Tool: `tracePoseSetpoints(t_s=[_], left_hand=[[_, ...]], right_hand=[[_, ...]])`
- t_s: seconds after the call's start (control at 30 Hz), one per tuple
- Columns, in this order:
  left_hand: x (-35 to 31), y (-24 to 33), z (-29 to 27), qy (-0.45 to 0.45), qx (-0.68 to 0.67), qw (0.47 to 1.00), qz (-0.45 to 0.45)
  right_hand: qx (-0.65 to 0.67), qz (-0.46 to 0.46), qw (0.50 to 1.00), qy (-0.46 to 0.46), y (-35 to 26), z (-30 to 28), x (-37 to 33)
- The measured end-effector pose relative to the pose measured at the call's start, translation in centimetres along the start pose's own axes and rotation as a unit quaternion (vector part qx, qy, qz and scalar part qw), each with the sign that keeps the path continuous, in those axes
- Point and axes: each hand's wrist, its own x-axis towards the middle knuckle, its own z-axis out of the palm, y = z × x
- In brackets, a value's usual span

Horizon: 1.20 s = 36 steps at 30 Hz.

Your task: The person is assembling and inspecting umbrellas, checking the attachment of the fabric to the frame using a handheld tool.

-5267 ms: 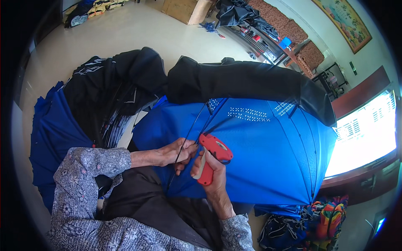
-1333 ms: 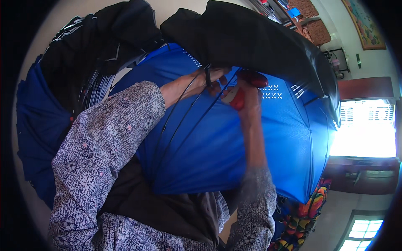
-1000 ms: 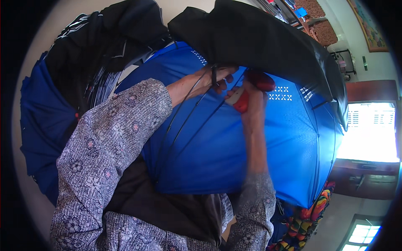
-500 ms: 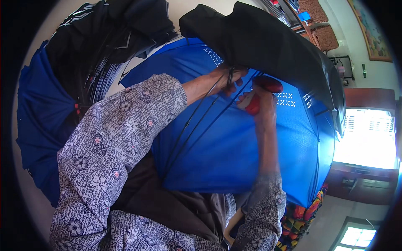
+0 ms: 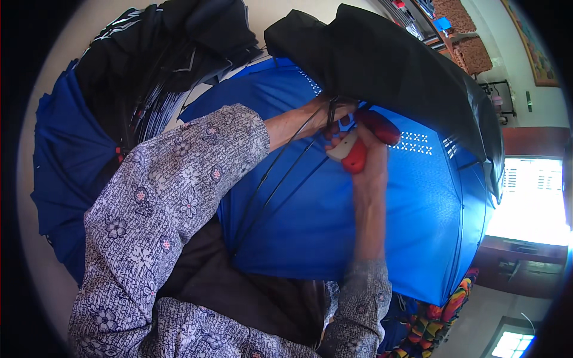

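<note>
Across my lap lies an opened umbrella with a blue inner canopy and a black outer cloth folded over its far side. My left hand is closed near the black cloth, at the umbrella's thin dark ribs; its fingertips are partly hidden. My right hand is wrapped round a tool with red, rounded grips and a cream part. Its working end is hard to make out where it meets the left hand, beneath the black edge.
To the left sit stacked umbrellas with blue cloth and black cloth, their metal ribs bunched. Multicoloured cloth is at the lower right. Brown woven items stand at the far right, by a bright window.
My right hand has moved left with the red-gripped tool, closing in on my left hand. The left hand stays at the ribs. The whole view has shifted slightly.
</note>
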Motion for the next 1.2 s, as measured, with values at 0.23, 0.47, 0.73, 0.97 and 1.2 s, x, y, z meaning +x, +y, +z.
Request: tracePoseSetpoints(t_s=[0.23, 0.47, 0.73, 0.97, 1.2], left_hand=[[-0.1, 0.0, 0.3, -0.001, -0.013, 1.0, 0.018], [-0.8, 0.8, 0.6, 0.018, 0.031, 0.999, -0.007], [-0.4, -0.1, 0.3, -0.002, 0.025, 1.0, 0.002], [0.0, -0.9, 0.0, -0.015, 0.029, 0.999, -0.006], [0.0, -0.7, -0.2, -0.038, 0.03, 0.999, 0.011]], right_hand=[[-0.136, -0.036, 0.984, 0.108, -1.9, -0.5, -1.0], [-0.14, -0.009, 0.987, 0.079, -1.8, -0.6, -0.5], [0.024, -0.007, 1.0, -0.003, -1.0, -2.6, 0.3], [0.113, -0.025, 0.991, -0.063, 0.3, -3.3, 1.1], [0.147, -0.038, 0.986, -0.067, 0.8, -2.8, 1.1]])
